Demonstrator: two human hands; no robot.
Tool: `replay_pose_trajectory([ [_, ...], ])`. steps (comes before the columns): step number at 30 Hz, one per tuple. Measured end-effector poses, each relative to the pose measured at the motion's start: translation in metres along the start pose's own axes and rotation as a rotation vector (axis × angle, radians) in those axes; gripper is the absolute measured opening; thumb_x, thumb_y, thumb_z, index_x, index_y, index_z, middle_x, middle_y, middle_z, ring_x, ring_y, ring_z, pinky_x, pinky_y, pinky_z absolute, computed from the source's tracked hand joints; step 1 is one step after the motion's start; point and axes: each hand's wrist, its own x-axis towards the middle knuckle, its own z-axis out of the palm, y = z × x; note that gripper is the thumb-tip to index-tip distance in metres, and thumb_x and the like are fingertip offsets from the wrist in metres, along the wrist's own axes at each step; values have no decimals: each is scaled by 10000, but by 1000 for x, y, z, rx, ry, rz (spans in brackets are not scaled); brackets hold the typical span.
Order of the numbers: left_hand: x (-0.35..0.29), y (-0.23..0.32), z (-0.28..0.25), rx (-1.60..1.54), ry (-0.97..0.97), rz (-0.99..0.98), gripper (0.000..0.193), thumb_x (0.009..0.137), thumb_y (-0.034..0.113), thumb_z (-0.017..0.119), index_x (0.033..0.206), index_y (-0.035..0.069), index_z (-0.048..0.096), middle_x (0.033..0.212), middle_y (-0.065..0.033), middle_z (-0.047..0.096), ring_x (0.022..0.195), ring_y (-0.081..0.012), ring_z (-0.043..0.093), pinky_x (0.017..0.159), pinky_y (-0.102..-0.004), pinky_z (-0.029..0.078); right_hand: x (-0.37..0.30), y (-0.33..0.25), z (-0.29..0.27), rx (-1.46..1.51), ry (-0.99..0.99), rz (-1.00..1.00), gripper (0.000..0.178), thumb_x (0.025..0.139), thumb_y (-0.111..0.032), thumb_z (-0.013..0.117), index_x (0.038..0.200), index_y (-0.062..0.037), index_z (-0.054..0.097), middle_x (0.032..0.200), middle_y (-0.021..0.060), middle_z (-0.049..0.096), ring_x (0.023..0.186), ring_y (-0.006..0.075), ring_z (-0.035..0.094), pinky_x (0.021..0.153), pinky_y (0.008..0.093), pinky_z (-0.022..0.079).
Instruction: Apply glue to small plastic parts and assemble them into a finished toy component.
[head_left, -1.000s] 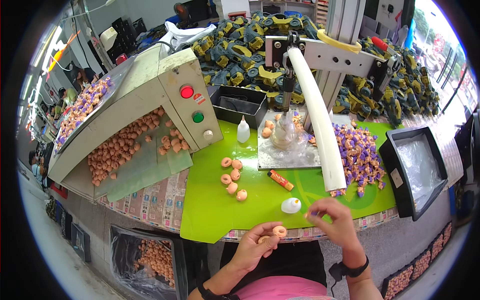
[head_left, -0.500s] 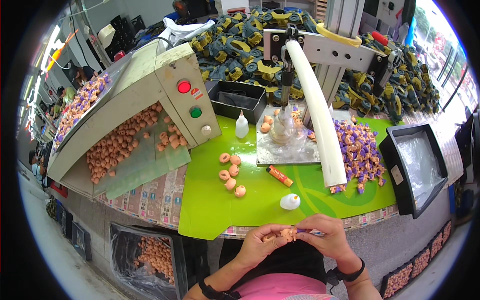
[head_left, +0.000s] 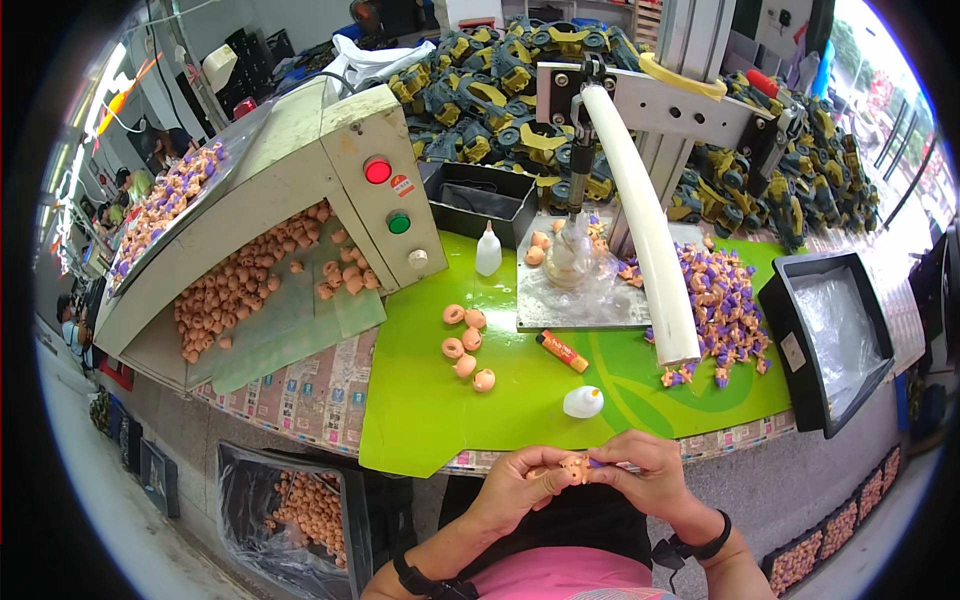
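In front of my body, beyond the near edge of the green mat (head_left: 420, 425), my two hands meet. My left hand (head_left: 512, 490) is closed around a peach-coloured hollow doll head (head_left: 573, 467), partly covered by its fingers. With a thumb-and-finger pinch, my right hand (head_left: 648, 478) grips a small peach and purple doll body (head_left: 594, 463) against that head. How deep the body sits in the head is hidden. Just beyond my hands a white squeeze bottle (head_left: 583, 402) lies tilted on the mat, and a red-orange tube (head_left: 562, 352) lies farther off.
Several loose doll heads (head_left: 462, 345) sit left on the mat. A beige machine (head_left: 350, 140) filled with heads stands behind them. The press with its white curved lever (head_left: 645, 230) rises at centre right, beside a pile of doll bodies (head_left: 720, 310) and a black tray (head_left: 835, 335).
The scene has shifted slightly in the picture. My hands stay together on the head and body, and a little less purple shows between them.
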Motion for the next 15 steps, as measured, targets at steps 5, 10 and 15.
replay_pose_trajectory([
  [5, 1, 13, 0, -30, -7, -51, 249, 886, 155, 671, 1086, 16, 620, 899, -28, 641, 620, -35, 505, 459, -157, 356, 37, -26, -25, -142, -172, -30, 242, 714, -100, 796, 935, -44, 715, 819, 83, 692, 743, 191, 676, 670, 293, 521],
  [10, -5, 11, -12, -65, 63, -23, 238, 909, 105, 622, 1124, 17, 574, 929, -37, 622, 638, -46, 508, 454, -160, 333, 108, -65, -52, -518, 9, -553, 276, 767, -140, 736, 1021, -46, 687, 939, 99, 680, 816, 263, 639, 721, 349, 506],
  [15, -15, 9, -21, -119, 102, -17, 258, 926, 88, 586, 1170, 19, 543, 946, -41, 610, 638, -48, 484, 454, -160, 320, 175, -113, -53, -627, 177, -982, 391, 808, -141, 669, 1177, -27, 607, 1200, 121, 626, 1027, 280, 573, 904, 411, 424],
])
